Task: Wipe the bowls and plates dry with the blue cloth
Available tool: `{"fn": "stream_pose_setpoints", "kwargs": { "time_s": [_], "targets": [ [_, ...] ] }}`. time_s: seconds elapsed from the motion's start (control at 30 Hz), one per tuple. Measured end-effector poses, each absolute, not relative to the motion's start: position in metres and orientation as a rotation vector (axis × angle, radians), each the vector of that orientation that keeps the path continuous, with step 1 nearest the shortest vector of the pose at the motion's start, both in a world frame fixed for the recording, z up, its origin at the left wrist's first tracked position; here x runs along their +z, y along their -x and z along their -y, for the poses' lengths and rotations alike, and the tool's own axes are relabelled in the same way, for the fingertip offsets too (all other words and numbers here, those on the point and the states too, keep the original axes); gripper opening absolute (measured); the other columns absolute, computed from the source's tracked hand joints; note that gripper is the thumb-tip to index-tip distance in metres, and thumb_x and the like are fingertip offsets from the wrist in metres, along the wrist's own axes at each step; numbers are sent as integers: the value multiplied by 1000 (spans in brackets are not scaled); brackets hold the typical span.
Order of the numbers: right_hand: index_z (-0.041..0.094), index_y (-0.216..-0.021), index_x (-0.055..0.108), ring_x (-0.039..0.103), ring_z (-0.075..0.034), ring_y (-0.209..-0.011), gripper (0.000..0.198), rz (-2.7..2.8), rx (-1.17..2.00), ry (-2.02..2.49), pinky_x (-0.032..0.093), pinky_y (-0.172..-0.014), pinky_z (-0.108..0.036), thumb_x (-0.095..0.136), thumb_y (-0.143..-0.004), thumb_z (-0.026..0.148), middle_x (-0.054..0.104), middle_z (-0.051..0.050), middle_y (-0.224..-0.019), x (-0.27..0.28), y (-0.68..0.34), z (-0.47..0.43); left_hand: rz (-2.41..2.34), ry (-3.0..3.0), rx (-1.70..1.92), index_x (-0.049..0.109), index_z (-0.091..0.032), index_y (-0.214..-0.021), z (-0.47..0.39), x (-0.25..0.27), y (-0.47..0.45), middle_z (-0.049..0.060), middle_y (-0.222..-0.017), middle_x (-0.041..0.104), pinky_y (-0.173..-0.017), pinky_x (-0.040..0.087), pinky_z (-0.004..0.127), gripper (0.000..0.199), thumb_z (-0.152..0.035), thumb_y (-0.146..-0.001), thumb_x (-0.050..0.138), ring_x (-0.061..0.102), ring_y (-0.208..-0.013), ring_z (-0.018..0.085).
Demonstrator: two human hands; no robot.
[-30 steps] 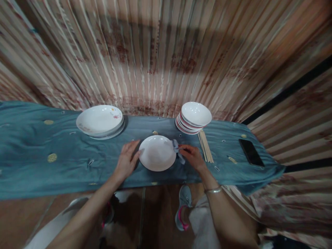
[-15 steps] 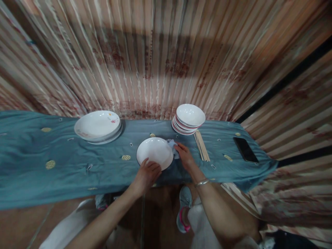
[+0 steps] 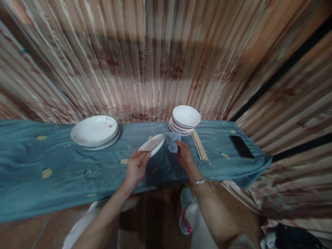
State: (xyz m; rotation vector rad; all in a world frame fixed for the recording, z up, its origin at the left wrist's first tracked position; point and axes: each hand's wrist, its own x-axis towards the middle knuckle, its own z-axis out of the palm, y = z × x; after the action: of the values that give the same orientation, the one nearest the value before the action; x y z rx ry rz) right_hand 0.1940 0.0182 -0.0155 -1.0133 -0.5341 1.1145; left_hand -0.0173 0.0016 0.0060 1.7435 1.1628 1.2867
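My left hand (image 3: 137,166) is closed on the near-left rim of a white plate (image 3: 156,149). The plate is tilted up, its outer side turned toward the right. A light blue cloth (image 3: 172,141) hangs from the pinched fingers of my right hand (image 3: 184,153), close to the plate's right edge; whether it touches the rim I cannot tell. Behind my right hand stands a stack of white bowls (image 3: 186,117) with red bands. Several wooden chopsticks (image 3: 199,146) lie just right of that hand.
A stack of large white plates (image 3: 94,131) with a floral pattern stands at the left on the teal tablecloth (image 3: 101,169). A black phone (image 3: 241,146) lies near the table's right end. Patterned curtains (image 3: 155,69) hang right behind the table.
My left hand has tipped the plate up from nearly flat and now grips its rim. The cloth in my right hand has come away from the plate's inner right edge and hangs more spread out.
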Motion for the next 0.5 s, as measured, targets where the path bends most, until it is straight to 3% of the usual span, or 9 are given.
{"fn": "stream_pose_setpoints", "kwargs": {
  "time_s": [0.1,0.17,0.27,0.37,0.5],
  "targets": [
    [20,-84,70,59,-15,-65,28,643,951,1072,47,-61,-27,70,-67,42,68,2,-69,-9,-194,-16,-1115,-1125,1360,74,-17,-69,-6,26,21,2,-62,69,-77,52,35,39,-56,-70,73,65,-67,21],
    [19,-88,71,60,-16,-71,28,795,802,1146,49,-67,-28,65,-75,43,69,1,-75,-3,-191,-14,-967,-833,1384,74,-14,-71,-7,36,20,5,-66,72,-76,53,34,44,-56,-59,82,67,-73,22],
    [20,-110,70,63,-21,-101,35,1079,571,1213,49,-95,-36,55,-86,42,73,-5,-104,7,-181,-8,-864,-628,1339,73,-13,-70,-5,43,16,8,-68,73,-80,54,36,43,-47,-49,89,70,-81,25],
    [23,-130,61,45,-23,-136,42,1360,337,1234,32,-116,-44,45,-95,38,58,-8,-140,15,-160,2,-853,-561,1276,71,-14,-68,-1,41,10,8,-67,73,-83,55,38,33,-40,-56,88,71,-88,28],
    [25,-146,46,19,-26,-151,49,1843,48,1319,22,-119,-50,36,-99,31,38,-6,-157,19,-123,18,-837,-572,1256,68,-18,-66,3,32,8,8,-70,74,-83,56,37,13,-26,-70,77,71,-95,29]
  ]
}}
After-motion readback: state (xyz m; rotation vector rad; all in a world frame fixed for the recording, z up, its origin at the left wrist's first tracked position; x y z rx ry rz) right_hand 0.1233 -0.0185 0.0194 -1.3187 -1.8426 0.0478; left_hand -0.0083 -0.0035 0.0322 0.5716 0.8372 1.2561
